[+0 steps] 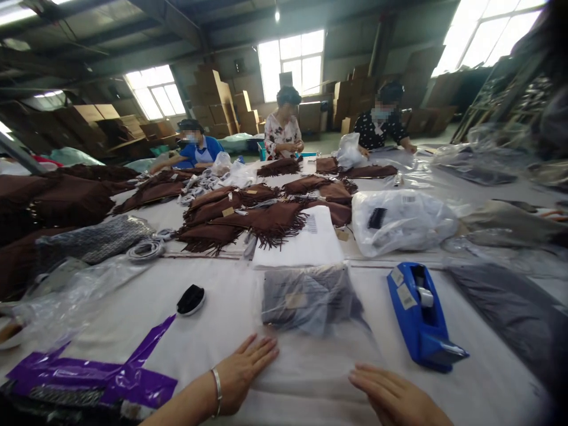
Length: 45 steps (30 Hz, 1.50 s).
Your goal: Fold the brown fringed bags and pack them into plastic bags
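Note:
In front of me a clear plastic bag (323,322) holds a folded grey textile (275,302) with a tan tag showing through. The bag's loose end spreads toward me over the white table cover. My left hand (242,373), a bangle at its wrist, lies flat just below the bag's left part, fingers stretched out and holding nothing. To the right, my right hand (397,396) is by the bag's loose end with its fingers extended. Nothing shows in its grasp, though its lower part is cut off. A blue tape dispenser (417,319) stands beyond it.
Purple tape (110,378) and a black-topped round object (190,299) lie left. Brown fringed textiles (239,219), a white paper stack (297,245) and a filled plastic bag (399,222) lie farther back. Dark folded fabric (501,313) is right. Several people work across the table.

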Motion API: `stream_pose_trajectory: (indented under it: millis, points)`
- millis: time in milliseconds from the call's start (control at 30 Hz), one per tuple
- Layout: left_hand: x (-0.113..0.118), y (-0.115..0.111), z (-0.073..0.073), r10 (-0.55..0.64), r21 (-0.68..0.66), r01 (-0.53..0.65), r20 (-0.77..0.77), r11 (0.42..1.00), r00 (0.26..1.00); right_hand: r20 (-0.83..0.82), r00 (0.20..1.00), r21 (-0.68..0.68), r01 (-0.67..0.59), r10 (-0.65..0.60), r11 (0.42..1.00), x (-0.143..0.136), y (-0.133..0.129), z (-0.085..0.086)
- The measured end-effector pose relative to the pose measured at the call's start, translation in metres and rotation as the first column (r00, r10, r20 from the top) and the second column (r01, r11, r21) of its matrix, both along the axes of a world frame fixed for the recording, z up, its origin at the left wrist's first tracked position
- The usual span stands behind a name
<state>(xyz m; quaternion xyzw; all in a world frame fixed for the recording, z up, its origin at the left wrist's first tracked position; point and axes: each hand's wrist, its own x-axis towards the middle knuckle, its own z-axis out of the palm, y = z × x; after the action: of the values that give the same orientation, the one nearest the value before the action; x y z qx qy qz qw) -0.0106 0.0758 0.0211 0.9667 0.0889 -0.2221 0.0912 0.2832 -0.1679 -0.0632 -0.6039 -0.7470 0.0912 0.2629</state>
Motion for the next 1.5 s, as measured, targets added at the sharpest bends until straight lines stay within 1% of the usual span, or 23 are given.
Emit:
stream_pose_trajectory:
  millis: [67, 100, 200, 300, 367, 467, 567, 667, 733, 767, 833, 900, 933, 1000, 1067, 1167, 1233, 1300, 1333, 1367, 1400, 1433, 1500]
  points:
    - [-0.002, -0.002, 0.006, -0.014, 0.015, 0.014, -0.019, 1.000, 1.000, -0.030, 0.995, -0.088, -0.094, 0.091, 0.992, 0.015, 0.020, 0.022]
    - [-0.004, -0.002, 0.009, -0.017, 0.020, 0.017, -0.026, 1.000, 1.000, -0.033, 0.992, -0.140, -0.124, 0.120, 0.982, 0.025, 0.027, 0.026]
    - [-0.014, -0.004, 0.015, -0.033, 0.016, 0.034, -0.006, 0.999, 0.999, -0.026, 0.982, -0.232, -0.187, 0.186, 0.955, 0.052, 0.031, 0.013]
    - [-0.023, -0.001, 0.018, -0.042, -0.012, 0.043, 0.059, 0.999, 0.997, 0.004, 0.982, -0.199, -0.182, 0.187, 0.963, 0.064, 0.018, -0.001]
    - [-0.024, 0.002, 0.018, -0.037, -0.047, 0.040, 0.081, 0.998, 0.996, 0.024, 0.986, -0.160, -0.157, 0.163, 0.975, 0.061, 0.014, -0.004]
    - [-0.018, 0.006, 0.019, -0.033, -0.097, 0.042, 0.096, 0.994, 0.995, -0.021, 0.993, -0.099, -0.118, 0.117, 0.988, 0.050, 0.022, -0.010]
    - [-0.014, 0.008, 0.022, -0.025, -0.149, 0.043, 0.121, 0.988, 0.992, -0.163, 0.987, -0.048, -0.003, -0.004, 0.999, 0.043, 0.035, -0.029]
    - [-0.020, 0.009, 0.024, 0.034, -0.169, -0.010, 0.142, 0.986, 0.989, -0.408, 0.881, -0.125, 0.206, -0.240, 0.970, 0.046, 0.034, -0.050]
    - [-0.028, 0.008, 0.018, 0.071, -0.141, -0.047, 0.167, 0.989, 0.984, -0.493, 0.807, -0.198, 0.262, -0.327, 0.945, 0.048, 0.026, -0.053]
    - [-0.032, 0.008, 0.013, 0.079, -0.115, -0.059, 0.187, 0.992, 0.979, -0.480, 0.819, -0.200, 0.246, -0.314, 0.948, 0.048, 0.021, -0.052]
    - [-0.036, 0.005, -0.002, 0.089, -0.036, -0.082, 0.252, 0.996, 0.964, -0.352, 0.913, -0.141, 0.167, -0.207, 0.976, 0.041, 0.015, -0.045]
    - [-0.035, 0.000, -0.020, 0.097, 0.065, -0.130, 0.365, 0.989, 0.926, -0.167, 0.974, -0.071, 0.142, -0.152, 0.987, 0.026, 0.014, -0.040]
    - [-0.033, -0.003, -0.028, 0.101, 0.114, -0.165, 0.428, 0.980, 0.898, -0.099, 0.980, -0.035, 0.168, -0.171, 0.985, 0.018, 0.015, -0.041]
    - [-0.027, -0.010, -0.039, 0.100, 0.189, -0.234, 0.535, 0.954, 0.839, -0.046, 0.965, 0.055, 0.261, -0.258, 0.964, 0.004, 0.017, -0.050]
    - [-0.022, -0.016, -0.043, 0.087, 0.225, -0.271, 0.597, 0.936, 0.798, -0.067, 0.931, 0.121, 0.364, -0.359, 0.923, -0.002, 0.016, -0.065]
    - [-0.017, -0.020, -0.038, 0.081, 0.225, -0.292, 0.648, 0.930, 0.757, -0.169, 0.870, 0.141, 0.487, -0.464, 0.862, 0.002, 0.006, -0.082]
    - [-0.012, -0.024, -0.029, 0.112, 0.203, -0.352, 0.708, 0.914, 0.698, -0.244, 0.851, 0.140, 0.505, -0.464, 0.852, 0.004, 0.001, -0.082]
    - [-0.002, -0.033, -0.017, 0.127, 0.162, -0.406, 0.793, 0.899, 0.596, -0.335, 0.832, 0.136, 0.507, -0.442, 0.851, 0.002, 0.000, -0.074]
    - [0.006, -0.040, -0.011, 0.110, 0.141, -0.388, 0.823, 0.911, 0.558, -0.390, 0.810, 0.132, 0.519, -0.437, 0.844, -0.001, 0.002, -0.069]
    - [0.015, -0.049, -0.005, 0.073, 0.127, -0.320, 0.834, 0.939, 0.547, -0.453, 0.780, 0.124, 0.535, -0.432, 0.836, -0.005, 0.005, -0.063]
    - [0.025, -0.059, -0.001, 0.018, 0.119, -0.202, 0.821, 0.972, 0.571, -0.515, 0.748, 0.111, 0.543, -0.419, 0.832, -0.009, 0.008, -0.058]
    - [0.037, -0.070, 0.001, -0.049, 0.104, -0.052, 0.781, 0.993, 0.622, -0.570, 0.719, 0.100, 0.540, -0.397, 0.836, -0.013, 0.010, -0.054]
    - [0.064, -0.090, -0.003, -0.178, 0.031, 0.208, 0.649, 0.978, 0.739, -0.638, 0.697, 0.097, 0.494, -0.327, 0.864, -0.021, 0.013, -0.050]
